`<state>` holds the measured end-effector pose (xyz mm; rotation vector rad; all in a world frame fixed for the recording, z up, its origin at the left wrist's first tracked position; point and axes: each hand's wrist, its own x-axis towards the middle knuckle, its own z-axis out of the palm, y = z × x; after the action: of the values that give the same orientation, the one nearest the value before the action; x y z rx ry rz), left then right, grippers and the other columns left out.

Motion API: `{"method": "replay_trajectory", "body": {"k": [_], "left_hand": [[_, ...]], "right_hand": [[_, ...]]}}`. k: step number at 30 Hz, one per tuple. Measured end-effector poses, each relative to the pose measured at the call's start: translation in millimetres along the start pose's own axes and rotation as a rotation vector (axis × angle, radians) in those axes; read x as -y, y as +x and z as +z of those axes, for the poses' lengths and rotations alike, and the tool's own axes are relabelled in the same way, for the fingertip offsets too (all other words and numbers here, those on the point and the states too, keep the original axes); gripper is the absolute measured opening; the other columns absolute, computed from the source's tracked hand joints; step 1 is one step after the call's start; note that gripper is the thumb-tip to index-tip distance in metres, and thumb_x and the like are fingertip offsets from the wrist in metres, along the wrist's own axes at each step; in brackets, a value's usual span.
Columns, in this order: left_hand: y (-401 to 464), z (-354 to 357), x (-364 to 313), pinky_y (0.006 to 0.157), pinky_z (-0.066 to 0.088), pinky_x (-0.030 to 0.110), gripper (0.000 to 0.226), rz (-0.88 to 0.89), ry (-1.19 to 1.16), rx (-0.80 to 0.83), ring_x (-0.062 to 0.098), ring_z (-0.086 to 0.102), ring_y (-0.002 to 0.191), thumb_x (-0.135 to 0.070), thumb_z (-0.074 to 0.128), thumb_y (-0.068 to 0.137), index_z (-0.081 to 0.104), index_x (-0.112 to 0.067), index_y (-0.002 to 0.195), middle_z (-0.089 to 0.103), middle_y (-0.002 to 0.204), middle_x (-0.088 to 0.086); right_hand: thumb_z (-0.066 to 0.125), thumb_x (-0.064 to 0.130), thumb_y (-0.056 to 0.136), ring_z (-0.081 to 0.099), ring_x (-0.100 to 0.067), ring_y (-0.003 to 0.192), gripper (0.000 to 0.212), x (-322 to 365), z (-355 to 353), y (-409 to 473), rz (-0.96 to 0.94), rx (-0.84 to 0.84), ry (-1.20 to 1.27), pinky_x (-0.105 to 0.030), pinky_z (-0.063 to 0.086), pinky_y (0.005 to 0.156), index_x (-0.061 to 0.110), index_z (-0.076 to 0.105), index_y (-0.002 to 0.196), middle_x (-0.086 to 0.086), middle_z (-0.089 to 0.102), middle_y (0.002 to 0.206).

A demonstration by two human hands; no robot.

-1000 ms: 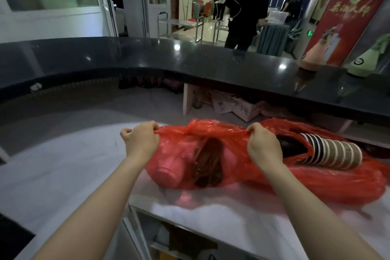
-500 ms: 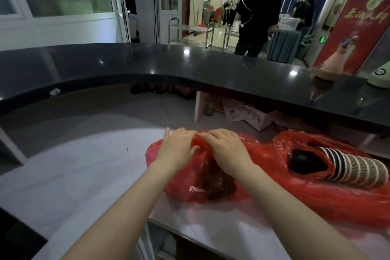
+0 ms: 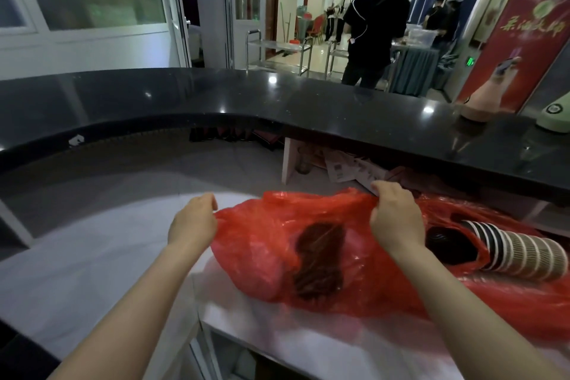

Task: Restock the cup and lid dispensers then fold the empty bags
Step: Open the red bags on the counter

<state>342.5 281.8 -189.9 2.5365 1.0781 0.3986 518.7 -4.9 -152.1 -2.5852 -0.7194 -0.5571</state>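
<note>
Red bag (image 3: 271,259) pinched at its edges by left hand (image 3: 193,219) and right hand (image 3: 396,216), dark lids inside; cup stack (image 3: 518,251) not yet unpacked, folding probably far off.

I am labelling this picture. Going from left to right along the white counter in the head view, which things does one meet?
left hand → red plastic bag → dark stack inside it → right hand → sleeve of striped paper cups
</note>
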Motion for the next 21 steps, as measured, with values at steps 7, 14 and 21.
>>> {"method": "replay_trajectory", "body": {"k": [7, 14, 21], "left_hand": [[-38, 10, -60, 0.119, 0.006, 0.043, 0.068, 0.762, -0.017, 0.053, 0.019, 0.026, 0.142, -0.010, 0.058, 0.071, 0.043, -0.019, 0.137, 0.040, 0.148, -0.003], [-46, 14, -46, 0.079, 0.046, 0.034, 0.032, 0.815, -0.112, 0.150, 0.025, 0.061, 0.094, 0.004, 0.049, 0.069, 0.063, -0.014, 0.092, 0.068, 0.101, 0.001], [-24, 4, 2, 0.066, 0.045, 0.034, 0.027, 0.328, -0.127, -0.001, 0.026, 0.058, 0.076, 0.004, 0.051, 0.070, 0.055, -0.020, 0.081, 0.065, 0.081, -0.001]], "right_hand": [[0.059, 0.003, 0.081, 0.052, -0.025, 0.122, 0.056, 44, 11, -12, -0.609, 0.220, -0.202, -0.059, 0.013, 0.114, 0.023, 0.054, 0.133, 0.002, 0.064, 0.116], [0.037, 0.017, 0.095, 0.054, -0.018, 0.090, 0.019, 16, 5, -13, -0.416, 0.356, -0.098, -0.048, 0.020, 0.114, 0.028, 0.051, 0.088, 0.008, 0.056, 0.083], [0.037, 0.021, 0.086, 0.050, -0.009, 0.099, 0.023, -12, -15, -12, -0.372, 0.570, -0.072, -0.053, -0.011, 0.116, 0.025, 0.051, 0.068, 0.007, 0.060, 0.082]]}}
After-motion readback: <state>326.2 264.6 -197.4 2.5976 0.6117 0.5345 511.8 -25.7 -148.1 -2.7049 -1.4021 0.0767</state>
